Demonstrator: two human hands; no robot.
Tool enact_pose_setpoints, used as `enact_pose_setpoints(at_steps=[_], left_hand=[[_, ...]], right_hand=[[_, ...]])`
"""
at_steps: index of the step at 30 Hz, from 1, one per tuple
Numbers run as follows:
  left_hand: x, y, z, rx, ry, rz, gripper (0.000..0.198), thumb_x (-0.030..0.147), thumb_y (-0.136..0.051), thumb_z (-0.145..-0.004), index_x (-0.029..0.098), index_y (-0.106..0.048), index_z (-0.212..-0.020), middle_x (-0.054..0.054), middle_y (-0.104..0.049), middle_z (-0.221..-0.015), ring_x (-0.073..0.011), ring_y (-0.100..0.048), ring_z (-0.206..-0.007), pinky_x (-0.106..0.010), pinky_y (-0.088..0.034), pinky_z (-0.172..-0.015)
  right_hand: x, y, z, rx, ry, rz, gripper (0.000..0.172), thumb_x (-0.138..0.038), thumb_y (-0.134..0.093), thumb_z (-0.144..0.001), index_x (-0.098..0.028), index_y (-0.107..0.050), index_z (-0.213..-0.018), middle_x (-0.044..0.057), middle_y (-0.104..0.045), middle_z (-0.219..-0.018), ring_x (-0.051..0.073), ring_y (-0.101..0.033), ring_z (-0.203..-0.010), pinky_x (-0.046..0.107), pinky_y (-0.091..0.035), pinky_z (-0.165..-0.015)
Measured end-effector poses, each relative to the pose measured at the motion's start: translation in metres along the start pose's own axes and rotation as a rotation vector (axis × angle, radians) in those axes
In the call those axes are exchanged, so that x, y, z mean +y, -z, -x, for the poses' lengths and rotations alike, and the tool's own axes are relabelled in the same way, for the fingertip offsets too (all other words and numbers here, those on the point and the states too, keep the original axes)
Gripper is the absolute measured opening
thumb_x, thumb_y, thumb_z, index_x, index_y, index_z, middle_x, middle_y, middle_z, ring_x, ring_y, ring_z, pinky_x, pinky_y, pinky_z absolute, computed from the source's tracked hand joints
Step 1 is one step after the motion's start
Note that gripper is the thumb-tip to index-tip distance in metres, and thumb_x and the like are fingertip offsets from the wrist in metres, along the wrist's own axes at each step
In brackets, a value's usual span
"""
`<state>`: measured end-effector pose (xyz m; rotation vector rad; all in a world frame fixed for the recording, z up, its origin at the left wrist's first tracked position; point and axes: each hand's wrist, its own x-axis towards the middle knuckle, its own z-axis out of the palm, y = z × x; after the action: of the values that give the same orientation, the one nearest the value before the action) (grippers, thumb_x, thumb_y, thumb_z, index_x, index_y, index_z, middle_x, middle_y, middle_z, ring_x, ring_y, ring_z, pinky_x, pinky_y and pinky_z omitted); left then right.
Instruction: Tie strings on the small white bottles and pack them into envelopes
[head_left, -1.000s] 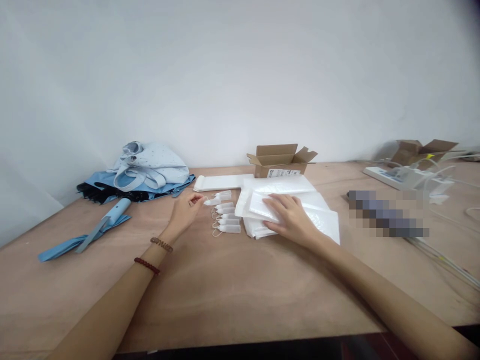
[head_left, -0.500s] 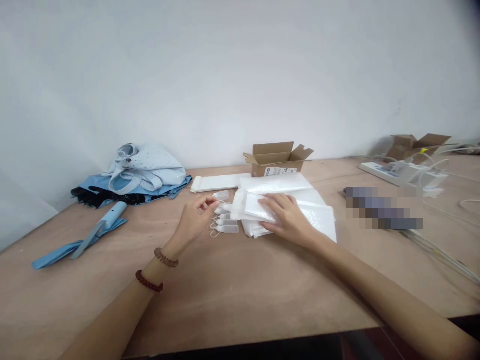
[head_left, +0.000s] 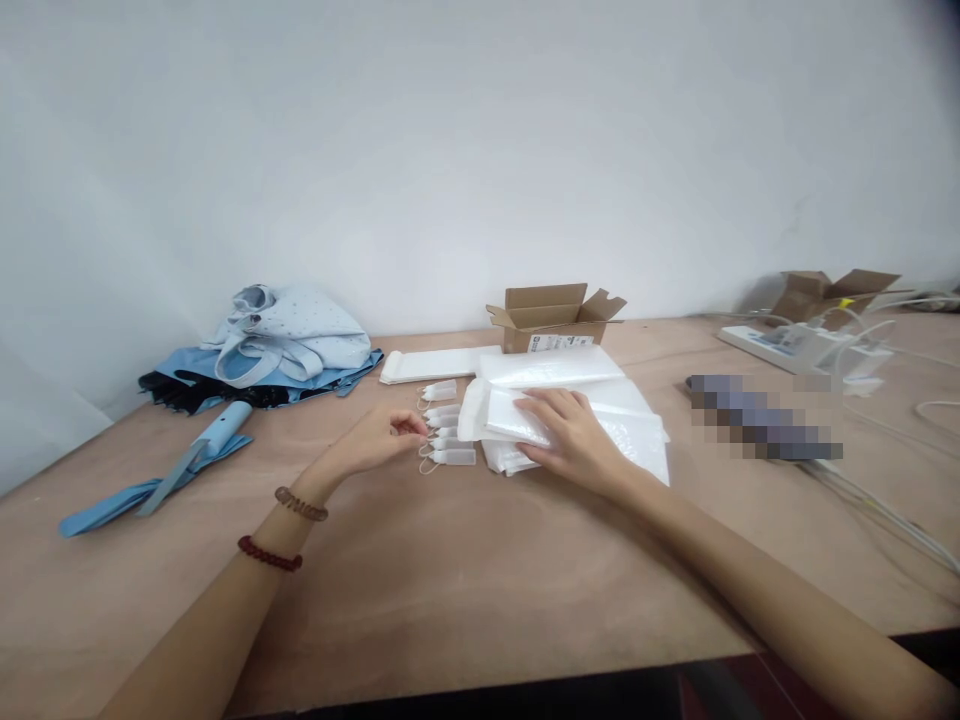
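Note:
My right hand [head_left: 571, 432] grips a white bubble mailer [head_left: 501, 412], fingers across its top and thumb at the near edge. More white bubble mailers [head_left: 634, 440] lie beneath it in an overlapping pile. To the left, small translucent squeeze bottles [head_left: 454, 457] with thin white loops lie in a column on the table. My left hand [head_left: 384, 438] is at the left ends of these bottles, its fingers curled together near the loops. Whatever is between those fingertips, if anything, is too small to make out.
Behind the mailers stands an open cardboard box [head_left: 556, 330], with a flat white packet [head_left: 442, 364] to its left. A blue umbrella [head_left: 180, 375] with a pale bag [head_left: 300, 335] lies far left, near a blue umbrella handle [head_left: 225, 425]. At right are a power strip [head_left: 761, 342] and cables.
My left hand has moved slightly left and down, from the upper bottles toward the lower ones. My right hand stays on the mailer.

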<state>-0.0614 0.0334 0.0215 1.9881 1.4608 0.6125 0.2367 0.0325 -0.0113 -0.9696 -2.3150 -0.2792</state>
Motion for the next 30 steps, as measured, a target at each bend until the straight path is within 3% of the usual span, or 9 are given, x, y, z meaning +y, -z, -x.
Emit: enact_pose_setpoints(at_steps=[4, 8, 13, 19, 25, 30], left_hand=[[-0.007, 0.006, 0.000, -0.215, -0.012, -0.001, 0.020, 0.032, -0.063, -0.070, 0.018, -0.069, -0.083, -0.001, -0.064, -0.073, -0.0159, -0.054, -0.066, -0.024, -0.038, -0.059], [-0.013, 0.001, -0.003, -0.255, -0.047, -0.036, 0.021, 0.031, -0.060, -0.073, 0.019, -0.068, -0.086, -0.001, -0.063, -0.074, -0.0161, -0.054, -0.069, -0.025, -0.039, -0.062], [-0.015, 0.000, -0.004, -0.170, -0.083, 0.004, 0.021, 0.036, -0.058, -0.076, 0.019, -0.068, -0.083, -0.002, -0.067, -0.081, -0.0177, -0.057, -0.076, -0.027, -0.042, -0.068], [0.005, 0.012, 0.004, 0.073, -0.044, 0.194, 0.023, 0.042, -0.063, -0.074, 0.020, -0.068, -0.080, -0.003, -0.069, -0.087, -0.0197, -0.059, -0.086, -0.030, -0.044, -0.078], [0.009, 0.017, 0.006, 0.265, -0.084, 0.362, 0.021, 0.039, -0.067, -0.073, 0.018, -0.067, -0.078, -0.003, -0.067, -0.082, -0.0152, -0.056, -0.075, -0.027, -0.044, -0.071], [0.010, 0.006, 0.004, 0.295, -0.117, 0.371, 0.025, 0.040, -0.067, -0.074, 0.017, -0.067, -0.083, -0.004, -0.068, -0.088, -0.0175, -0.059, -0.084, -0.030, -0.046, -0.079]], right_hand=[[0.001, -0.001, 0.000, -0.005, 0.000, 0.008, 0.040, -0.038, -0.054, -0.086, -0.017, -0.049, -0.120, 0.015, -0.053, -0.124, 0.029, -0.048, -0.113, 0.046, -0.037, -0.090], [0.000, -0.001, 0.000, -0.017, -0.006, 0.003, 0.040, -0.039, -0.052, -0.087, -0.018, -0.050, -0.121, 0.016, -0.053, -0.124, 0.030, -0.048, -0.113, 0.047, -0.038, -0.090], [0.000, -0.001, 0.000, -0.017, -0.007, -0.003, 0.041, -0.036, -0.054, -0.085, -0.017, -0.050, -0.121, 0.016, -0.053, -0.124, 0.030, -0.048, -0.113, 0.047, -0.038, -0.090], [0.002, -0.003, 0.001, -0.014, -0.001, -0.008, 0.043, -0.035, -0.056, -0.084, -0.018, -0.048, -0.122, 0.016, -0.053, -0.125, 0.030, -0.047, -0.114, 0.047, -0.038, -0.091], [0.001, -0.003, 0.001, -0.020, -0.003, -0.007, 0.044, -0.036, -0.056, -0.084, -0.018, -0.047, -0.123, 0.016, -0.053, -0.124, 0.030, -0.047, -0.113, 0.048, -0.038, -0.090], [0.000, -0.002, 0.000, -0.025, 0.006, -0.014, 0.044, -0.036, -0.055, -0.084, -0.019, -0.047, -0.124, 0.016, -0.053, -0.124, 0.030, -0.048, -0.113, 0.048, -0.038, -0.090]])
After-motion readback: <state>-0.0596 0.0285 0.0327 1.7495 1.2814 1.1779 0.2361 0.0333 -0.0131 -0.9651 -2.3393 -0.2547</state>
